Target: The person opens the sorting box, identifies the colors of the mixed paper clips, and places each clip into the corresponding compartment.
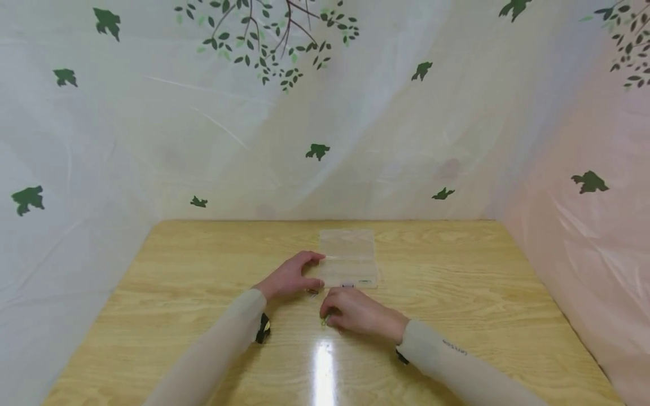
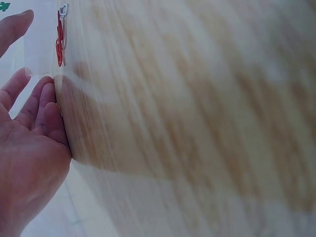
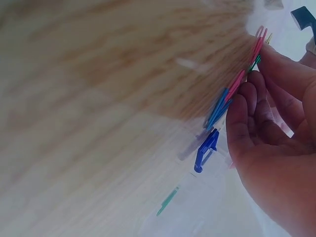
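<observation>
"green! one clip (image 1: pixel 364 281) looks to be inside the clear box (image 1: pixel 347 268), just below centre."

"still out on the counter (image 1: pixel 447 299): red clip (image 2: pixel 60 42), upper left in the left wrist view; blue clips (image 3: pixel 217 109), right wrist view."

"right hand (image 1: pixel 355 311), fingers narrow, apparently pinching a second green clip (image 1: pixel 324 322); left hand (image 1: pixel 290 275), fingers wide beside the box."

"right hand hides those blues from the head view; printed sheet (image 1: pixel 355 124) fills upper frame."
</observation>
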{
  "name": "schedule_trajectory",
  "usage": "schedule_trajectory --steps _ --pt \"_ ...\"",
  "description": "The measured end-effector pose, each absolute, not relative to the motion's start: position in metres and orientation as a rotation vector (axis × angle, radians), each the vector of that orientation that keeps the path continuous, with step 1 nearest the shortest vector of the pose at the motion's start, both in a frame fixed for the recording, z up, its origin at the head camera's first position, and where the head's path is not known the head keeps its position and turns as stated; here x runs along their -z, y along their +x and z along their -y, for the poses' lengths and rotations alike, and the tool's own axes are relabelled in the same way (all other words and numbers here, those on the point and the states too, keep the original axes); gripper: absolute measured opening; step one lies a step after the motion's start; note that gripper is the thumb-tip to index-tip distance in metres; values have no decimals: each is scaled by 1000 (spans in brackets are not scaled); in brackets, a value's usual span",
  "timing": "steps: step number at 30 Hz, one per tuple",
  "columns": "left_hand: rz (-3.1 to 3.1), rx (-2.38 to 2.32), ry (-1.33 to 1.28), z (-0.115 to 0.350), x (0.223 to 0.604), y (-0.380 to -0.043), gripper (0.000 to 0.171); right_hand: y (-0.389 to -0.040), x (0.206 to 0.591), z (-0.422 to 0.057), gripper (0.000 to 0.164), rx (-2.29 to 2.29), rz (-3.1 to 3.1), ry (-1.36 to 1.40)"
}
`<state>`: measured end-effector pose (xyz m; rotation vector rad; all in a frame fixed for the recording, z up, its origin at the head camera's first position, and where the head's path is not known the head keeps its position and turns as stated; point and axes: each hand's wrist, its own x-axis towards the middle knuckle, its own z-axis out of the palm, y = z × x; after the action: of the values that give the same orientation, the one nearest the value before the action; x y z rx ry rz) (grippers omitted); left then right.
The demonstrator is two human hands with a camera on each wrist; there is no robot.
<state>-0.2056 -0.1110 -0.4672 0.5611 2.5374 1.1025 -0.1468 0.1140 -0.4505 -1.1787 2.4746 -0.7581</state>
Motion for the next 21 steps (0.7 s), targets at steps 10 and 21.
schedule_trajectory --steps 10,21 --pt "-2549 -1111 566 109 468 -203 65 -146 452 -115 8 712 -2482 -1131" --pt "-2570 -1113 586 108 469 -202 64 -149 452 -116 13 724 -2445 -1152"
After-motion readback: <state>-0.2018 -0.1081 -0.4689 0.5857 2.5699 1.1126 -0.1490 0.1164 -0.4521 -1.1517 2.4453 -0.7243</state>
